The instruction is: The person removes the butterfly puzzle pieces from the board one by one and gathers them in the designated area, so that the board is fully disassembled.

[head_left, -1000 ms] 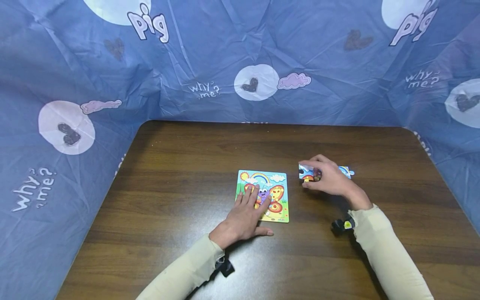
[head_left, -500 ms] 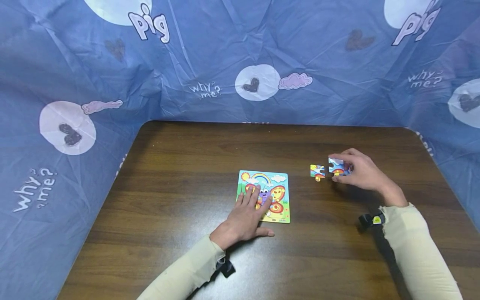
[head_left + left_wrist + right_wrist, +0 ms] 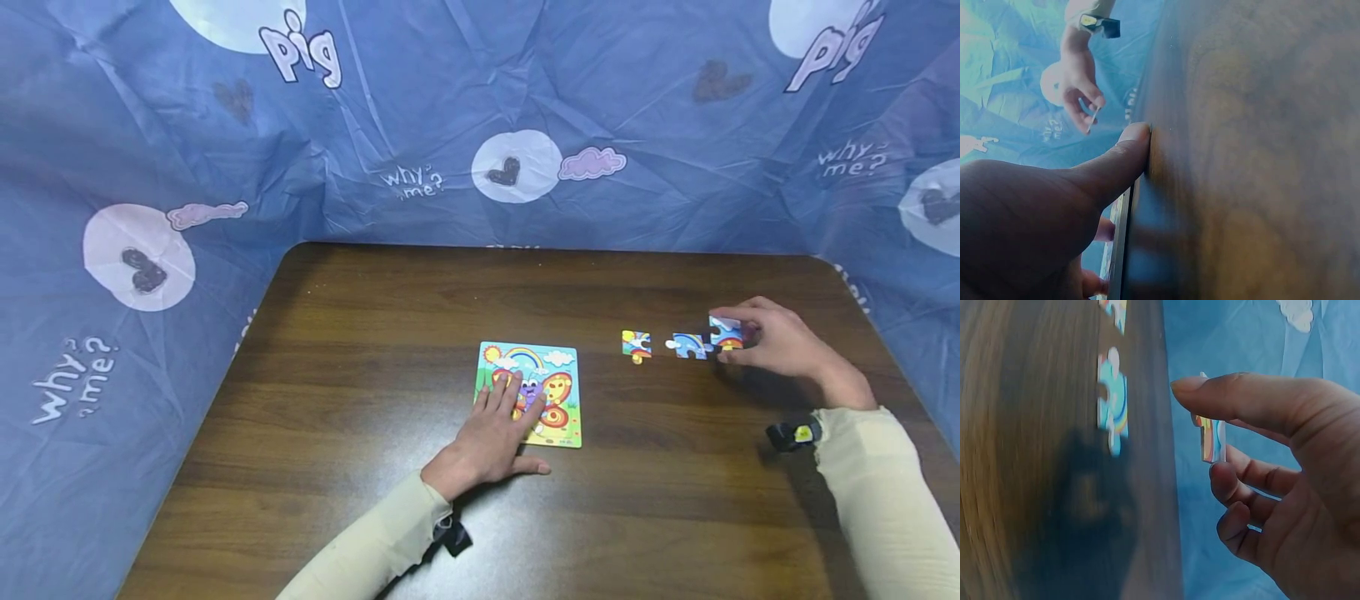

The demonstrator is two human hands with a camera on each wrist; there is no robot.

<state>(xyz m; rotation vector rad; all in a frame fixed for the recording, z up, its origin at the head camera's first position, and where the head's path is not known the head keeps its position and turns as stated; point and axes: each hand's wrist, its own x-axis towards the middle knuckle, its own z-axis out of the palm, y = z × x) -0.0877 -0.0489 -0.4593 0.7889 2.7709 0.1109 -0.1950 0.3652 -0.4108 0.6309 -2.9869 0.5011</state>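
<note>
My left hand [image 3: 487, 433] lies flat with spread fingers on the butterfly puzzle board [image 3: 562, 425], its thumb off the board's lower edge. Over the right part of the table, my right hand [image 3: 787, 342] pinches a puzzle piece [image 3: 725, 331] between thumb and fingers. In the right wrist view that piece [image 3: 1212, 440] is seen edge-on, raised off the table. Left of it, a puzzle piece with a rainbow arc [image 3: 688, 346] lies on the wood. Farther left lies a puzzle piece with a yellow sun [image 3: 637, 344]. My left fingers hide part of the butterfly picture.
The brown wooden table [image 3: 360, 333] has rounded far corners. A blue printed cloth [image 3: 420, 108] hangs behind it and along both sides. Black wrist straps [image 3: 793, 435] sit on both forearms.
My right hand has moved right with the pinched piece, uncovering the sun piece and then the rainbow piece on the table. My left hand has stayed on the board.
</note>
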